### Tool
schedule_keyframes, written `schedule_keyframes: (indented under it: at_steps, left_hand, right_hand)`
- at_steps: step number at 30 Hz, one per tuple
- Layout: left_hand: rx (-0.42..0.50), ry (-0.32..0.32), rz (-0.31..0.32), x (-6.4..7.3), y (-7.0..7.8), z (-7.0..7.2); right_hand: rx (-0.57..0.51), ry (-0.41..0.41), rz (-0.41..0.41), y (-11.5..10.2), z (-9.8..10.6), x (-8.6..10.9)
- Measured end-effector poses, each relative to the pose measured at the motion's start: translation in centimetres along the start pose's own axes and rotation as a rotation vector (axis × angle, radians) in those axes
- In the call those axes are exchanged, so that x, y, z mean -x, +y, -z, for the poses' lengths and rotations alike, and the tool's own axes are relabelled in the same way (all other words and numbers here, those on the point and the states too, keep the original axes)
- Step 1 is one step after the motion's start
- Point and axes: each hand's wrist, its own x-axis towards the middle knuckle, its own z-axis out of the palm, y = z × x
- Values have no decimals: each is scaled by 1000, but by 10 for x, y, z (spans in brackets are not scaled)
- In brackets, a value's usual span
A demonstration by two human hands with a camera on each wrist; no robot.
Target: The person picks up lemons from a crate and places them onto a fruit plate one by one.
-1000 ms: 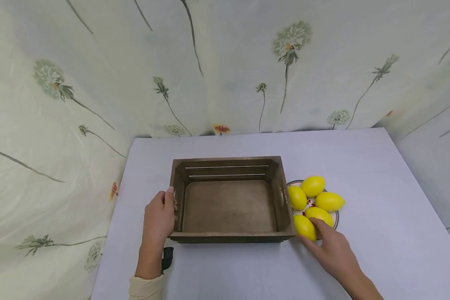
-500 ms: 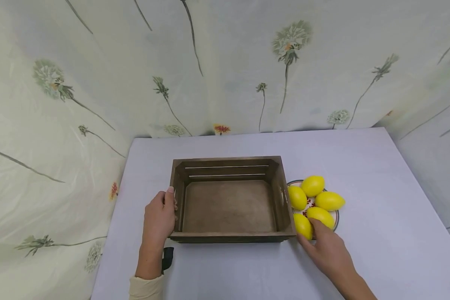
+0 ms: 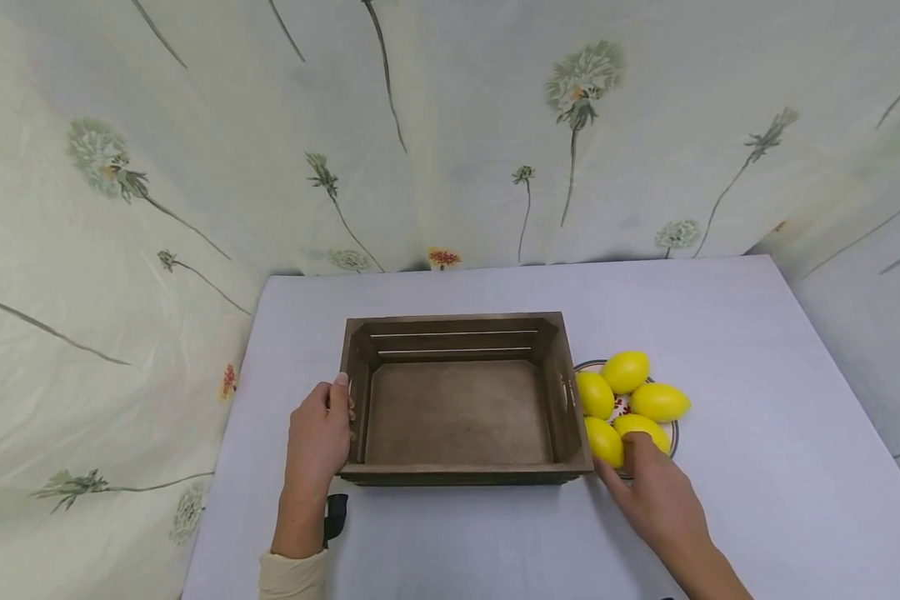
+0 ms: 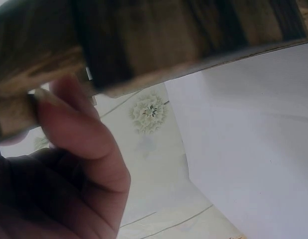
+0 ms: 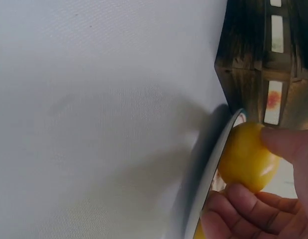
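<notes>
A slatted brown wooden crate [image 3: 457, 470] stands in the middle of the table in the head view, with nothing inside. My left hand [image 3: 320, 433] grips its left end. In the left wrist view the curled fingers [image 4: 86, 134] hook at the opening in the crate's end. To the right of the crate is a round patterned plate [image 3: 620, 408] bearing several yellow lemons [image 3: 660, 403]. My right hand [image 3: 660, 492] holds the near-left lemon [image 3: 603, 442] between thumb and fingers. That lemon [image 5: 247, 159] sits over the plate's rim area in the right wrist view.
The plate's left edge lies right against the crate's right end. A white cloth [image 3: 450, 542] covers the table, and a flower-printed curtain [image 3: 465, 167] hangs behind and at the sides. A small black object [image 3: 335, 515] shows beside the left wrist.
My right hand has shifted slightly left and away from me, moving the near-left lemon a little the same way. The left hand and the crate have stayed put.
</notes>
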Motion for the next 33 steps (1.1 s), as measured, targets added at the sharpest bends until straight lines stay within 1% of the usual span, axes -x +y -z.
schedule_keyframes:
  at_steps: [5, 9, 13, 16, 21, 24, 26, 30, 33]
  left_hand:
    - [0, 2, -1, 0, 0, 0]
    - [1, -1, -2, 0, -1, 0]
    - [1, -3, -1, -1, 0, 0]
    - [-2, -4, 0, -1, 0, 0]
    - [-2, -8, -6, -3, 0, 1]
    - [0, -9, -9, -4, -2, 0]
    - [-1, -7, -10, -5, -3, -1]
    - [-8, -7, -9, -6, -4, 0]
    - [-16, -12, -10, -6, -5, 2]
  right_hand:
    - [-32, -28, -44, -1, 0, -1]
    - [-43, -35, -68, 0, 0, 0]
    - [-54, -23, -71, 1, 3, 2]
    - [-59, -10, -54, -1, 9, 3]
    - [-69, 26, -9, -6, 18, 3]
    - [-82, 69, 27, -9, 23, 3]
    - [-91, 105, 70, -9, 26, 3]
    - [-77, 179, 188, -8, 34, -1]
    - [-50, 212, 243, -6, 42, -3]
